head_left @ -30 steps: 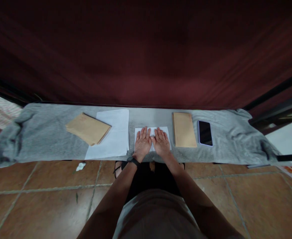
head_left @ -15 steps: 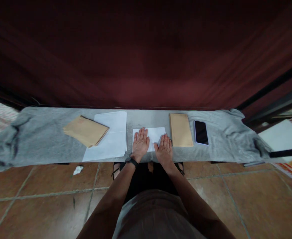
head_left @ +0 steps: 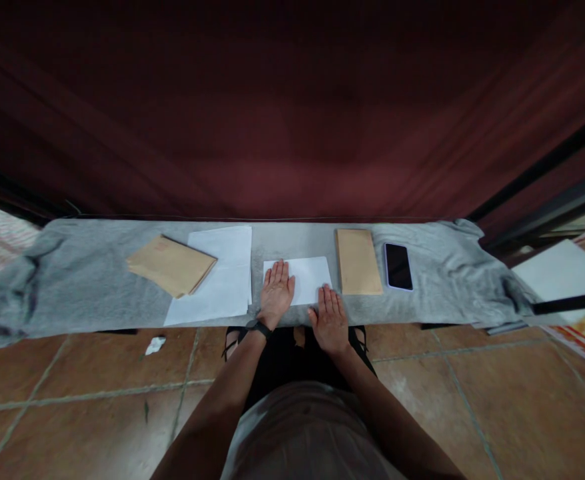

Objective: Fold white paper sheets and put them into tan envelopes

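A folded white sheet of paper [head_left: 310, 275] lies flat on the grey cloth in front of me. My left hand [head_left: 277, 291] rests on its left part, palm down with the fingers stretched out. At the sheet's lower right corner is my right hand [head_left: 330, 320], also flat, its fingers extended and thumb apart; only the fingertips reach the paper. Just right of the sheet lies a stack of brown envelopes [head_left: 359, 262]. To the left, larger white sheets [head_left: 212, 293] lie partly beneath more brown envelopes [head_left: 171, 265].
The grey cloth [head_left: 87, 287] covers a long narrow bench. A phone [head_left: 398, 267] lies right of the envelope stack. A dark red curtain [head_left: 292, 133] hangs behind the bench. On the tiled floor [head_left: 107, 400] lies a crumpled white scrap [head_left: 155, 345].
My right hand has slid down and slightly outward, baring more of the paper's right side. My left hand has moved slightly left on the paper. The view has shifted a little.
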Motion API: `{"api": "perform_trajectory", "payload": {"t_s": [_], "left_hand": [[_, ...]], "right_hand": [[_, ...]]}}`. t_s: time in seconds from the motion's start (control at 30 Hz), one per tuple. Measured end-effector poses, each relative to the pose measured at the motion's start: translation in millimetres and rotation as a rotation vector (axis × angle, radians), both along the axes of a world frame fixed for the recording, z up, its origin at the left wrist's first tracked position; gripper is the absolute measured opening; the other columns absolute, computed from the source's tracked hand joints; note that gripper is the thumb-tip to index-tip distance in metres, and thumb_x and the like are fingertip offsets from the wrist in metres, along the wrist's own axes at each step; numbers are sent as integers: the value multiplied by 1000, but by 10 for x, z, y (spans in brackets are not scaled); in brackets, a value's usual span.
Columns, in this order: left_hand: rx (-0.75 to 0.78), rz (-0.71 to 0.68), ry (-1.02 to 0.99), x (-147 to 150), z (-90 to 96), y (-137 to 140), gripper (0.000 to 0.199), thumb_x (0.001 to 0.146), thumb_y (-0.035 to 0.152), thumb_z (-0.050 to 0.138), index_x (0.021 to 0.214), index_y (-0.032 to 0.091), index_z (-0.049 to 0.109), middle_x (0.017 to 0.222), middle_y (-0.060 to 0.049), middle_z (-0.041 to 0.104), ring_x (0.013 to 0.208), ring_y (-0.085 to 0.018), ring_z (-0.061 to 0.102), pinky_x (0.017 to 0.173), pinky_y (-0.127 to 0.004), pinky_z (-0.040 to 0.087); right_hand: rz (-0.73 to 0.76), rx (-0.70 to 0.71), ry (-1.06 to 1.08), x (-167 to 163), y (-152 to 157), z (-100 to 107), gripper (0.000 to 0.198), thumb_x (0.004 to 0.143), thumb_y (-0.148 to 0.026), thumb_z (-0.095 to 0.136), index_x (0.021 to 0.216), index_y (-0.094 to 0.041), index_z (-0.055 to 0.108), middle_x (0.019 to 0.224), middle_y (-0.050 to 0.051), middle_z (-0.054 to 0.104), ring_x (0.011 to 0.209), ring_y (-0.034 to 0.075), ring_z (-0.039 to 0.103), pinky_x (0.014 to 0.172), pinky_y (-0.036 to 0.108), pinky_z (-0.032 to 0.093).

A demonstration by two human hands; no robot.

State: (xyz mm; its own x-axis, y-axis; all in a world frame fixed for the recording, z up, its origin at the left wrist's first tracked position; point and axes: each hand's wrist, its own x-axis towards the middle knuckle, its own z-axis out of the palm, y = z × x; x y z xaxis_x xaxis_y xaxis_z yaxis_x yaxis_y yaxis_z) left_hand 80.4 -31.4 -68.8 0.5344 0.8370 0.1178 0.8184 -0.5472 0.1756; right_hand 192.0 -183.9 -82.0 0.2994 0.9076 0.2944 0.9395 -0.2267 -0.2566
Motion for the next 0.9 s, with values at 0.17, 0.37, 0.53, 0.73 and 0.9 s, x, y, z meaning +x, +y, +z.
{"api": "perform_trajectory", "payload": {"t_s": [0.17, 0.37, 0.53, 0.73, 0.9], "left_hand": [[26, 62, -25, -215, 12, -200, 60, 105, 36, 26, 154, 5, 34, 161, -17, 34, 153, -27, 25, 126, -47, 24], [58, -8, -90, -346, 30, -672, 59, 106, 37, 26, 158, 9, 26, 164, -16, 30, 155, -26, 20, 126, -47, 25], [43, -181, -73, -264, 13, -996, 57, 106, 34, 30, 157, 8, 28, 162, -16, 35, 153, -25, 24, 125, -49, 29], [91, -72, -36, -518, 19, -940, 61, 105, 37, 35, 156, 6, 28, 161, -20, 34, 153, -29, 25, 123, -50, 31], [118, -8, -19, -663, 55, -939, 62, 104, 37, 36, 157, 4, 26, 162, -22, 31, 153, -30, 23, 123, -50, 30]], "right_hand": [[-6, -2, -12, 45, -74, -14, 69, 106, -45, 35, 157, 0, 27, 160, 25, 33, 150, 33, 32, 120, 53, 29], [1, 29, -19, 37, -78, -27, 69, 106, -46, 33, 158, -2, 25, 160, 25, 32, 149, 33, 33, 120, 52, 30], [3, 15, -41, 42, -78, -26, 69, 106, -46, 33, 157, 0, 26, 161, 26, 31, 150, 32, 31, 120, 51, 29], [5, 18, -37, 74, -158, -42, 71, 106, -47, 34, 159, -2, 23, 161, 25, 31, 149, 33, 33, 120, 52, 30], [-5, 31, -12, 44, -161, 31, 69, 106, -45, 35, 158, -1, 24, 161, 26, 31, 149, 35, 33, 119, 53, 31]]}}
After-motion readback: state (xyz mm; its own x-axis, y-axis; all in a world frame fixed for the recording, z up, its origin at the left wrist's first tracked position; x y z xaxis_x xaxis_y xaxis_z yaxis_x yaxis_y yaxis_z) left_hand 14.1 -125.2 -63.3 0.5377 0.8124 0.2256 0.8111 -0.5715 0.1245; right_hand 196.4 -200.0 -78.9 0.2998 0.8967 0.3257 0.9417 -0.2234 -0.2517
